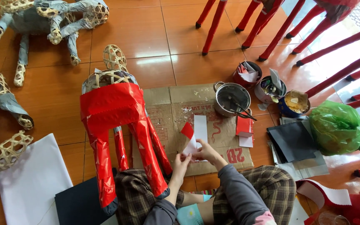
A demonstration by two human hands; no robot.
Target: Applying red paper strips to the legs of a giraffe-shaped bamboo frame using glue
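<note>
Fingers of the left hand (181,163) and right hand (205,153) are pinched together on a small red-and-white paper piece (189,138), held above the flattened brown cardboard sheet (176,102) on the floor. Beside it, the woven bamboo animal frame (117,121) is already wrapped in glossy red paper over body and legs; its head is left bare. A steel pot (231,99) is set near the cardboard's far right corner.
</note>
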